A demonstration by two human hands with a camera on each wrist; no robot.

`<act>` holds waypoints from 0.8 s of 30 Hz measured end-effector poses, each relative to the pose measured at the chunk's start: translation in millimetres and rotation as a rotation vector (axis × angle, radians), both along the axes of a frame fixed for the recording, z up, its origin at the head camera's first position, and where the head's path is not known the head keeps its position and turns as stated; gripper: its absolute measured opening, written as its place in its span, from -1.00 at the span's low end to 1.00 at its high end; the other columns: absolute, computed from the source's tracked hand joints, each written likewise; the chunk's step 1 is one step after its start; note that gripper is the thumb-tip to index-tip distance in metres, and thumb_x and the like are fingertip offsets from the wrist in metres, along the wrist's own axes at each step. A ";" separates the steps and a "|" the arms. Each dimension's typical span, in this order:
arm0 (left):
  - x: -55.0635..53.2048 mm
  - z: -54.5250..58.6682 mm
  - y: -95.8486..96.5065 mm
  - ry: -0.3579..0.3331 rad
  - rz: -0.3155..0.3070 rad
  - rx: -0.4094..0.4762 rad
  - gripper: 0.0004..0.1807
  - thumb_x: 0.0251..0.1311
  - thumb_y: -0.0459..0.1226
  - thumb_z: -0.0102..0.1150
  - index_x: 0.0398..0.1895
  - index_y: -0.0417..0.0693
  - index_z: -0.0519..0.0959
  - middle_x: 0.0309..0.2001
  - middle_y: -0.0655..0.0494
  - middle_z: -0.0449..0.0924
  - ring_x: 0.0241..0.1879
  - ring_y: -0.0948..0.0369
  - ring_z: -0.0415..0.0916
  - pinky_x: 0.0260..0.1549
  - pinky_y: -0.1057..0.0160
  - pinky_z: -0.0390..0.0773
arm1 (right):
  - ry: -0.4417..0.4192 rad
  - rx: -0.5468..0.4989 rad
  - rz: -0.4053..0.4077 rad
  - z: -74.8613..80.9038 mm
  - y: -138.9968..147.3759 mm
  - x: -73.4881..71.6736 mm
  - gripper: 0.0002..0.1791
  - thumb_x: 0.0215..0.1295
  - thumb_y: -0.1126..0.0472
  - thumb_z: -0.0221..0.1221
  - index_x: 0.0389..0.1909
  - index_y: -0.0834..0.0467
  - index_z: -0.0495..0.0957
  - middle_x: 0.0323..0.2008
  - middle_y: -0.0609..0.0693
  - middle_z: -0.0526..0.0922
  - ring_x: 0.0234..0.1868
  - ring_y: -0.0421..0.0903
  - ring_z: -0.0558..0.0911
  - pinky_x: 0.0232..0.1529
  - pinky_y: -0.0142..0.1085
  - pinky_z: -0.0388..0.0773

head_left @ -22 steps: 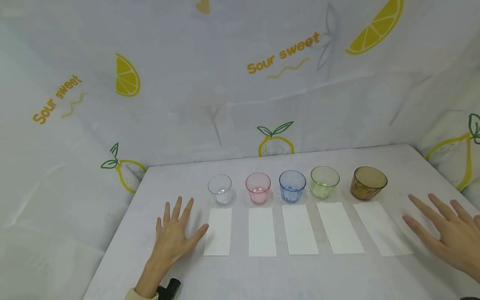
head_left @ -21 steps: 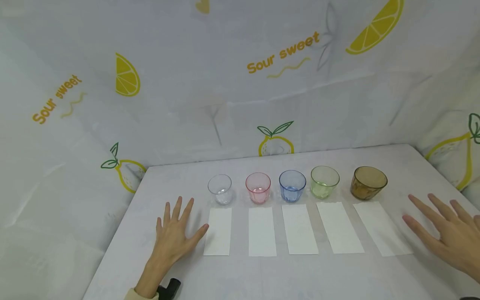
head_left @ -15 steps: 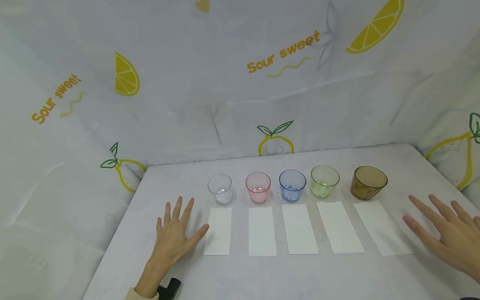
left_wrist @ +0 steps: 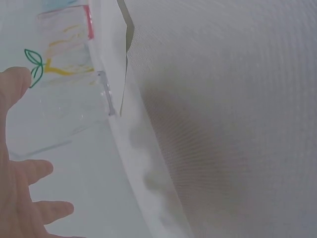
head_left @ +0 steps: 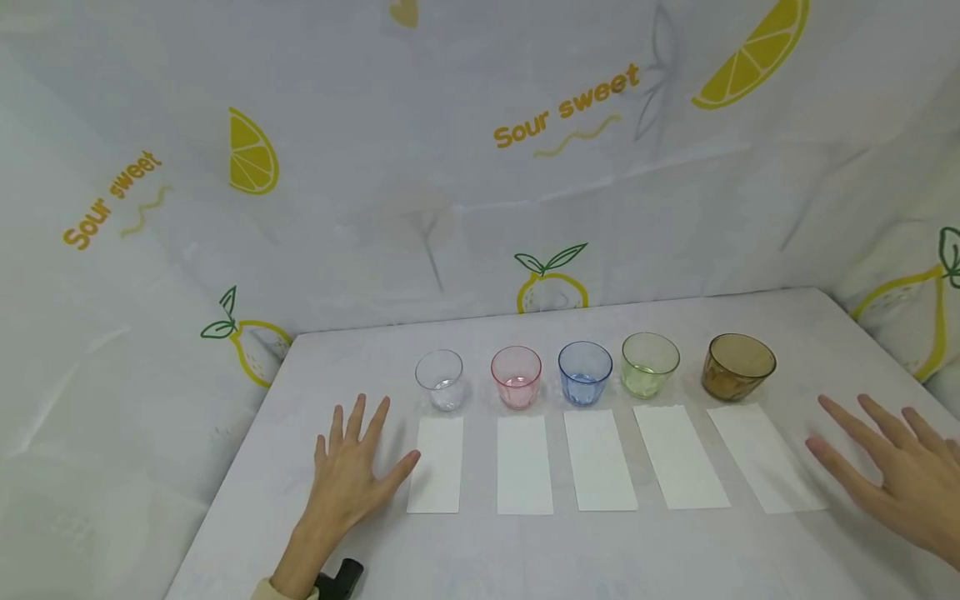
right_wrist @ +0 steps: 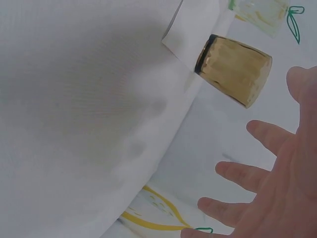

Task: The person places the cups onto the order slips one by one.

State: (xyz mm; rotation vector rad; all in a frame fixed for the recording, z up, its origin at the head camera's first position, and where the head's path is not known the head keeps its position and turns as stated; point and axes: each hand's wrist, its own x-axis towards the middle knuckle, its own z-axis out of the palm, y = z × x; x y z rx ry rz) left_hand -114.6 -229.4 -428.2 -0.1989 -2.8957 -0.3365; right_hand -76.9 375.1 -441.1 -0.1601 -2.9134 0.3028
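Fingers on both hands are spread apart and stretched out. Behind everything is a big white cloth wall, with yellow lemon pictures and the words "Sour sweet" on it. Below the wall is a wide white table. The left hand is over the left side of the table, and the right hand is over the right side. We see the backs of both. Five white paper strips lie in a row between the hands. The left thumb shows over the edge of the first strip, but I cannot tell if they touch. Just past the far ends of the strips, five see-through cups stand upright in a row. The brown cup looks biggest and is near the right hand. Next come the green cup, the blue cup, the pink cup and the clear cup, which is near the left hand. A small black thing is by the left wrist, beside a pale sleeve.
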 end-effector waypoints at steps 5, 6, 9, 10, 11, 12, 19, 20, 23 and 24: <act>0.0 0.7 3.9 0.020 -0.009 0.007 -0.04 0.19 0.30 0.21 0.59 0.12 0.23 0.58 -0.24 0.13 0.53 -0.41 0.06 0.19 -0.61 0.22 | 0.026 -0.013 0.015 0.4 -1.9 2.2 -0.08 0.47 -0.32 0.01 0.61 0.12 -0.01 0.49 0.57 -0.03 0.47 0.70 -0.14 0.40 0.55 -0.30; -0.1 0.9 5.1 0.024 -0.012 0.009 -0.04 0.19 0.30 0.22 0.58 0.12 0.23 0.58 -0.24 0.14 0.52 -0.41 0.07 0.19 -0.61 0.23 | 0.032 -0.016 0.017 0.6 -2.7 2.6 -0.08 0.47 -0.31 0.02 0.61 0.13 0.00 0.49 0.58 -0.01 0.48 0.67 -0.13 0.42 0.52 -0.30; -0.8 1.4 8.5 0.034 -0.021 0.016 -0.04 0.18 0.29 0.23 0.58 0.12 0.23 0.57 -0.22 0.16 0.52 -0.40 0.09 0.20 -0.59 0.25 | 0.043 -0.028 0.017 2.5 -4.8 3.0 -0.10 0.47 -0.30 0.04 0.61 0.13 0.02 0.46 0.58 0.06 0.47 0.65 -0.07 0.39 0.54 -0.23; -1.1 1.6 9.8 0.038 -0.026 0.017 -0.04 0.18 0.28 0.24 0.58 0.12 0.23 0.57 -0.22 0.16 0.52 -0.39 0.10 0.21 -0.58 0.25 | 0.044 -0.034 0.017 3.2 -5.2 3.1 -0.10 0.47 -0.29 0.05 0.61 0.12 0.03 0.46 0.58 0.08 0.45 0.66 -0.03 0.34 0.58 -0.20; -1.5 1.8 11.1 0.043 -0.030 0.021 -0.04 0.17 0.28 0.25 0.58 0.12 0.24 0.57 -0.22 0.17 0.52 -0.39 0.11 0.21 -0.57 0.25 | 0.043 -0.042 0.020 4.0 -5.3 3.5 -0.10 0.46 -0.28 0.07 0.61 0.11 0.04 0.45 0.58 0.09 0.44 0.66 -0.01 0.30 0.61 -0.17; -2.1 2.1 12.3 0.049 -0.034 0.024 -0.04 0.17 0.27 0.25 0.58 0.12 0.24 0.57 -0.22 0.17 0.51 -0.39 0.11 0.21 -0.57 0.26 | 0.040 -0.056 0.026 4.9 -5.4 3.9 -0.11 0.46 -0.26 0.08 0.61 0.10 0.04 0.45 0.57 0.09 0.42 0.67 0.01 0.25 0.64 -0.15; -8.6 6.6 21.4 0.091 -0.074 0.053 -0.03 0.16 0.25 0.28 0.58 0.09 0.23 0.56 -0.23 0.18 0.52 -0.38 0.12 0.25 -0.52 0.27 | 0.080 -0.157 0.130 3.4 -4.2 5.3 -0.16 0.42 -0.09 0.21 0.59 0.12 0.13 0.37 0.63 0.20 0.28 0.75 0.12 0.21 0.63 -0.13; -9.9 7.8 23.5 0.096 -0.081 0.057 -0.03 0.16 0.25 0.28 0.58 0.09 0.23 0.56 -0.23 0.18 0.52 -0.37 0.12 0.26 -0.51 0.28 | 0.084 -0.170 0.145 2.3 -3.5 5.3 -0.17 0.42 -0.07 0.22 0.58 0.14 0.14 0.36 0.65 0.21 0.27 0.76 0.12 0.26 0.61 -0.15; -13.2 12.0 30.7 0.105 -0.102 0.076 -0.02 0.16 0.25 0.29 0.58 0.07 0.23 0.56 -0.24 0.18 0.51 -0.38 0.13 0.29 -0.48 0.28 | 0.106 -0.197 0.200 -0.4 0.6 4.5 -0.18 0.40 0.00 0.24 0.58 0.15 0.15 0.32 0.65 0.26 0.28 0.72 0.16 0.41 0.51 -0.25; -14.2 13.6 33.5 0.108 -0.110 0.083 -0.02 0.16 0.24 0.29 0.58 0.06 0.22 0.55 -0.25 0.18 0.51 -0.38 0.13 0.29 -0.47 0.28 | 0.118 -0.205 0.221 -1.0 2.3 3.9 -0.18 0.40 0.03 0.25 0.57 0.15 0.16 0.30 0.65 0.28 0.28 0.70 0.18 0.44 0.48 -0.28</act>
